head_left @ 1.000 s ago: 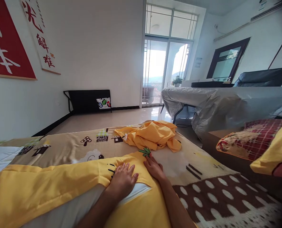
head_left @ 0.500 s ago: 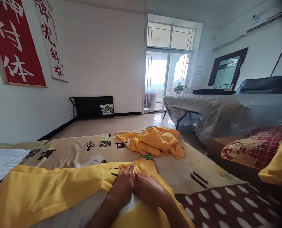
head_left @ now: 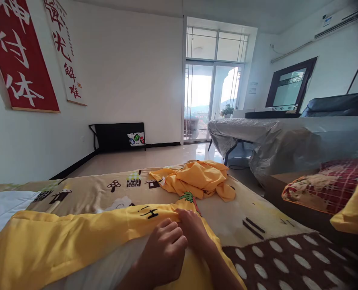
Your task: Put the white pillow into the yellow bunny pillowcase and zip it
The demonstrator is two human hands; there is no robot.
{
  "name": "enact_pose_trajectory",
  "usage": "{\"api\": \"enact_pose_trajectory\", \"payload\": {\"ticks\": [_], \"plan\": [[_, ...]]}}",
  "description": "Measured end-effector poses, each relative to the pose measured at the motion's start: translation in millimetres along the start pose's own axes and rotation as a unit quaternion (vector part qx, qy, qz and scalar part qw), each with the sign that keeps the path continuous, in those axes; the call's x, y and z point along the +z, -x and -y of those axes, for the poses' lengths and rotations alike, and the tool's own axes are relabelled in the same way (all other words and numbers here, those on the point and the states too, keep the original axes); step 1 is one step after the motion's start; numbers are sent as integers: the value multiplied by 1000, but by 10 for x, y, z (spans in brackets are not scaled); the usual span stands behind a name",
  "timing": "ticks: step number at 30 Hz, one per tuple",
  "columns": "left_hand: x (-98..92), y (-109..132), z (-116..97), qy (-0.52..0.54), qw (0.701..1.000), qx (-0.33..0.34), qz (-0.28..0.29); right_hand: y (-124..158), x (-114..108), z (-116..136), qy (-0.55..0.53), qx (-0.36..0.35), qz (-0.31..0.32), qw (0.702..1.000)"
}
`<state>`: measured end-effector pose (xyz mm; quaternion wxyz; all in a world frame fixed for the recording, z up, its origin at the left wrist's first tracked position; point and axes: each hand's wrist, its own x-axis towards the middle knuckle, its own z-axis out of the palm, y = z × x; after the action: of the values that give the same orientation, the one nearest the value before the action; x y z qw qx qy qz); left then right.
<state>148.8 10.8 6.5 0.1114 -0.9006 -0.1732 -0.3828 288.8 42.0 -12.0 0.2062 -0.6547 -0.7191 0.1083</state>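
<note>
A yellow printed cloth cover (head_left: pixel 76 231) lies spread on the bed in front of me, with a pale, whitish layer (head_left: pixel 112 262) showing below its folded edge. My right hand (head_left: pixel 194 229) is closed on the cover near its far corner, beside a printed green-leaved motif. Just left of it, my left hand (head_left: pixel 167 249) is curled into a fist in front of the cover. Whatever its fingers may hold is hidden. Beyond both hands sits a crumpled orange-yellow cloth (head_left: pixel 200 177).
Under everything is a beige patterned blanket (head_left: pixel 97 189) with a brown, white-dotted section (head_left: pixel 275 262). A white pillow-like piece (head_left: pixel 7 207) lies at left. On the right are a red plaid cushion (head_left: pixel 326 189), more yellow cloth (head_left: pixel 354 209) and a plastic-covered table (head_left: pixel 275 133).
My left hand has drawn back toward me and curled into a fist. My right hand has moved slightly up and farther along the cover, uncovering more of the black print.
</note>
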Motion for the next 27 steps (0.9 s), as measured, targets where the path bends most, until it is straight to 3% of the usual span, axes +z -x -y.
{"api": "enact_pose_trajectory", "payload": {"ticks": [4, 7, 13, 17, 21, 27], "plan": [[-5, -23, -40, 51, 980, -83, 172, -26, -186, -48, -35, 75, -72, 994], [-7, -56, -53, 103, 957, -127, 240, 19, -330, -54, -60, 92, -110, 988], [-80, -106, -103, 129, 936, -198, 261, 124, -411, -28, -41, 96, -128, 986], [-70, -110, -117, 89, 913, -198, 345, 114, -385, -57, 12, 110, -93, 989], [-43, -133, -115, 29, 900, -177, 398, 25, -331, -96, -121, 31, -88, 988], [-12, -134, -101, 19, 913, -155, 377, -79, -184, -149, -278, -44, -136, 950]]}}
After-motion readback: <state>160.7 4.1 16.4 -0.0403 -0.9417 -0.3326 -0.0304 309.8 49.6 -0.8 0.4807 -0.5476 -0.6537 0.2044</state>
